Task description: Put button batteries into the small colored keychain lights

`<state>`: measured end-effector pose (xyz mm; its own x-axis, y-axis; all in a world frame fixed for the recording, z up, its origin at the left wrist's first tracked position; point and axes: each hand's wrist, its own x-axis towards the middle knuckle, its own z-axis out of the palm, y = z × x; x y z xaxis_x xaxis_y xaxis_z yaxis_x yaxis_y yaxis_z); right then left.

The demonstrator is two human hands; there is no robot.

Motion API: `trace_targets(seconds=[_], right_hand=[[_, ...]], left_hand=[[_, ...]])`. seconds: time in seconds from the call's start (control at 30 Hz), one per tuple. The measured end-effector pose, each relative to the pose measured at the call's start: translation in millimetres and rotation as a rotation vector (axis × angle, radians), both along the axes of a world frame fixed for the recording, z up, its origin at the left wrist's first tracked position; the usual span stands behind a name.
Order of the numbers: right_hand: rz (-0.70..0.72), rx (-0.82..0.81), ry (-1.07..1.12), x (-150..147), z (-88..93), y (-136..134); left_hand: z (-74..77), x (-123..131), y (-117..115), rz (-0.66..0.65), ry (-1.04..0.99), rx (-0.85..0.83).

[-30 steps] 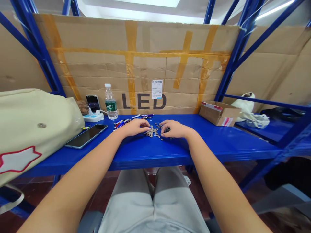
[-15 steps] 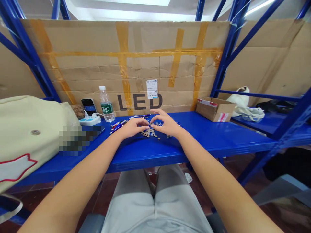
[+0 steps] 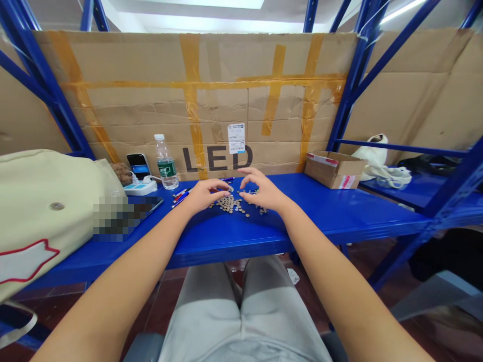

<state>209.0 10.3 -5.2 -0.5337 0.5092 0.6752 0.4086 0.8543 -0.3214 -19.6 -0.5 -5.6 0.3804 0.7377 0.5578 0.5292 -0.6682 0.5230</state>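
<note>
From the head camera, the left hand point(image 3: 207, 195) and right hand point(image 3: 264, 191) are open, with fingers curved and spread. They are a narrow gap apart and show nothing gripped. The loose pile of small coins point(image 3: 228, 203) lies on the blue steel shelf point(image 3: 339, 216), between and just below the hands, with a few strays scattered toward the right hand. Slim red and blue pens point(image 3: 180, 197) lie just beyond the left hand.

Farther left along the shelf stand a water bottle point(image 3: 165, 163) with a green label and a white power strip point(image 3: 139, 187), with a phone point(image 3: 138, 166) propped upright behind the strip. A pixelated patch point(image 3: 124, 218) hides part of the shelf beside a cream canvas bag point(image 3: 45, 211), which has a red-edged star shape on it. To the right sits an open cardboard box point(image 3: 334, 171), with a white cloth bag point(image 3: 373, 151) on a lower shelf beyond it.

Behind everything, a cardboard sheet point(image 3: 226, 100) patched with orange tape and printed "LED" backs the blue rack uprights point(image 3: 354, 85). Light grey shorts point(image 3: 241, 311) show below the shelf, above a dark reddish floor point(image 3: 169, 296).
</note>
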Motion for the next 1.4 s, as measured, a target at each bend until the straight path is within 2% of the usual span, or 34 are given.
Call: trace_targets(seconds=[0.1, 0.2, 0.5, 0.67, 0.87, 1.1, 1.2, 1.27, 1.4], right_hand=[[-0.095, -0.147, -0.25, 5, -3.0, 4], [-0.142, -0.245, -0.429, 8, -4.9, 6], [-0.072, -0.271, -0.53, 14, -6.4, 10], [-0.036, -0.312, -0.561, 14, -7.3, 11], [-0.041, -0.282, -0.544, 13, -9.6, 14], [-0.074, -0.206, -0.333, 10, -2.0, 5], [-0.133, -0.199, -0.352, 9, -2.8, 6], [-0.173, -0.216, -0.428, 8, -6.2, 9], [-0.23, -0.228, -0.518, 8, -12.5, 16]], left_hand=[[3.9, -2, -1, -0.006, -0.011, 0.178], [6.4, -2, -2, 0.018, 0.001, 0.264], [5.3, -2, -3, 0.054, 0.065, 0.234], [6.5, -1, -5, 0.019, 0.052, 0.277], [7.8, 0, -7, -0.005, 0.028, 0.326], [6.9, 1, -7, 0.024, 0.054, 0.271], [4.0, -1, -2, 0.068, 0.136, 0.183], [1.9, -3, 2, 0.084, 0.262, 0.13], [-0.5, -6, 7, 0.046, 0.578, 0.227]])
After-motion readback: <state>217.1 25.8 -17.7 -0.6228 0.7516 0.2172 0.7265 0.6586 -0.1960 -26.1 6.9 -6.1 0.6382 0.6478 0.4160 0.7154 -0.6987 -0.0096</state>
